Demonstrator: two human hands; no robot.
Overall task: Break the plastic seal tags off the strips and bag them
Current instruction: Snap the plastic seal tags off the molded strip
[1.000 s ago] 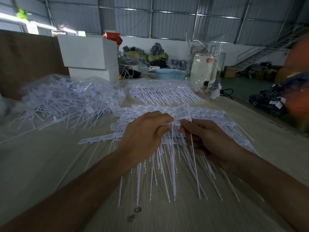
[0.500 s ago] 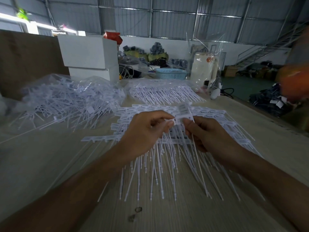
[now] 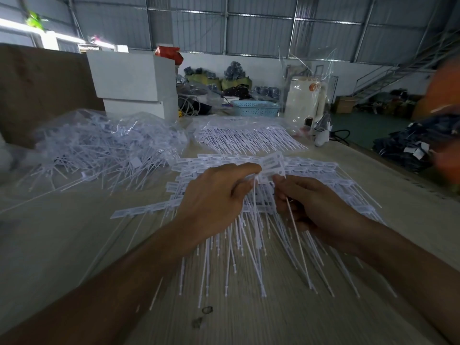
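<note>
Table (image 3: 311,319): pale wooden top carrying all the work; every place below is given relative to the heap of strips at its middle.
Bagged tags (image 3: 99,148): a large clear bag left of and behind the heap, stuffed with loose white tags lying every way, probably the separated ones, kept within the left arm's reach.
Second bag (image 3: 249,138): directly behind the heap, holding tags laid in a neat row with tails toward the person; whether these are finished or waiting I cannot tell.
Heap of strips (image 3: 311,170): joined tag heads run crosswise and thin tails fan toward the person, so a strip can be lifted by its head end.
Left hand (image 3: 214,197): above the heap's centre, fingers curled, thumb and forefinger pinching the held strip to brace it.
Right hand (image 3: 311,205): just right of the left hand, fingertips pinching the end tag, one tail trailing across the palm.
Held strip (image 3: 272,164): raised just above the heap between both hands, tilted, likely being bent to snap a tag off.
</note>
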